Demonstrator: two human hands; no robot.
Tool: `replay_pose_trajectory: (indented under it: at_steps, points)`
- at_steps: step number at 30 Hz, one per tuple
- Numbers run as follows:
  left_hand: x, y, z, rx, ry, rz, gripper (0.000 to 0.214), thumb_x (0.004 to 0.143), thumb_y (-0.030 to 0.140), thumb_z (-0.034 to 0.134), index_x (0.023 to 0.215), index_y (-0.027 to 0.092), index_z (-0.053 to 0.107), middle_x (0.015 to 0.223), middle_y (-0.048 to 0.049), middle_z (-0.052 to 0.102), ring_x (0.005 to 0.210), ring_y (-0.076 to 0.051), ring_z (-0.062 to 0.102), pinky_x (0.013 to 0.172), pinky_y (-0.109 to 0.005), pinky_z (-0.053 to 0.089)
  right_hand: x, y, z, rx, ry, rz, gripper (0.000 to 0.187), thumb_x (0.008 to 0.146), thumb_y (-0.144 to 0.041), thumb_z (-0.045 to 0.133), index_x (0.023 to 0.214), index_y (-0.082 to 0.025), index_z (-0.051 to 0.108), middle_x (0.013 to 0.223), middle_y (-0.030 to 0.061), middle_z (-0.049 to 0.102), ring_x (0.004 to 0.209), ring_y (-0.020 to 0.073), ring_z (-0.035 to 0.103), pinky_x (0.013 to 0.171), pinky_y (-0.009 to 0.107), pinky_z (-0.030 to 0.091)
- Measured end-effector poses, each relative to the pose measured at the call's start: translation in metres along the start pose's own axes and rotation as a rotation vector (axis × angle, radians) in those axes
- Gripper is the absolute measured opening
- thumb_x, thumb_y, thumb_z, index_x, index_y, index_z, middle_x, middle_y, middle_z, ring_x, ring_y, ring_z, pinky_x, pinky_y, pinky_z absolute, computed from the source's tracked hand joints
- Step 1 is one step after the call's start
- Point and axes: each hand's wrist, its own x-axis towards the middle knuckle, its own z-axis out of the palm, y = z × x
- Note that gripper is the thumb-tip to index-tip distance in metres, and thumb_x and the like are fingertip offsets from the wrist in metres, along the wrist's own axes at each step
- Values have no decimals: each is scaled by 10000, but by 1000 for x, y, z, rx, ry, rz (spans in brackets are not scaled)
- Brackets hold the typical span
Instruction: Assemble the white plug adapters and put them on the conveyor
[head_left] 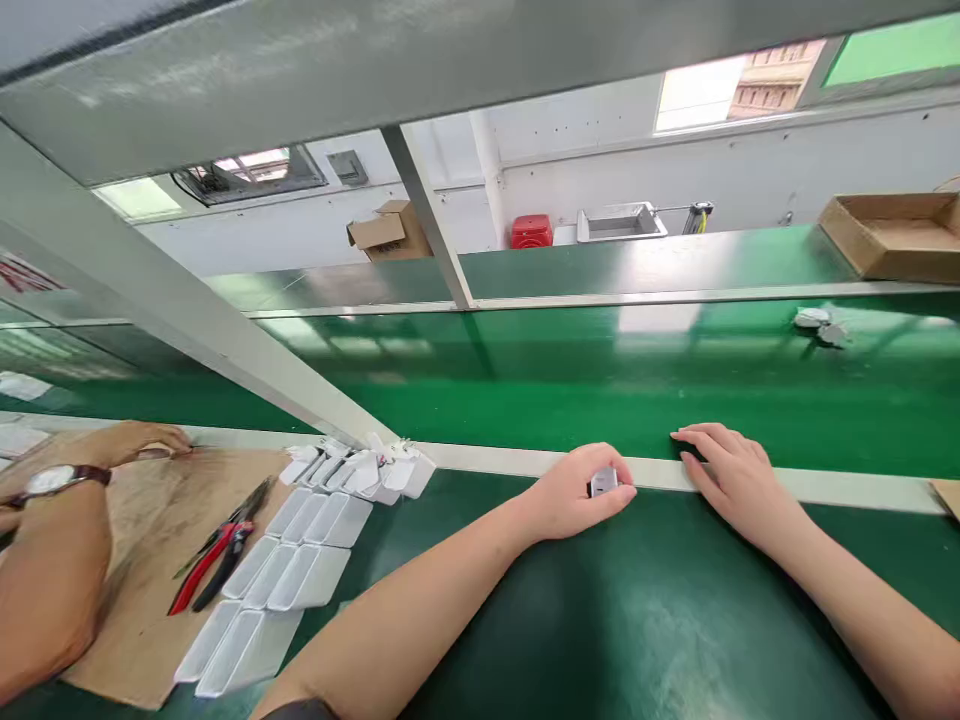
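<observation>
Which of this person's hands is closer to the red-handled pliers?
Left. The left hand lies right of the red-handled pliers, beyond the white plastic pieces; the right hand lies farther right.

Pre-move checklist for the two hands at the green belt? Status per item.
1. Left hand holds the small white-grey part: ok.
2. Part's orientation, mostly covered by fingers: cannot tell.
3. Right hand free, resting on the pale belt edge: ok.
4. Co-worker's hand apart from both hands: ok.
5. White trays clear of both hands: ok.
6. Belt moving or stopped: cannot tell.
</observation>
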Motion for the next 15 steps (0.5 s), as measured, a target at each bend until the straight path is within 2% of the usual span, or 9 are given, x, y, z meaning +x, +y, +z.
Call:
replay_pose_trajectory:
  at_steps: [15]
  points:
    - [0,-1,1,-2,19,11,188,1049,403,625,1048,218,657,1047,-34,711,955,-179,634,873,-305,514,1,-1,-4,151,-28,-126,326,1132,-372,444,1398,-282,611,1447,104,681,1333,328,657,1137,547,527]
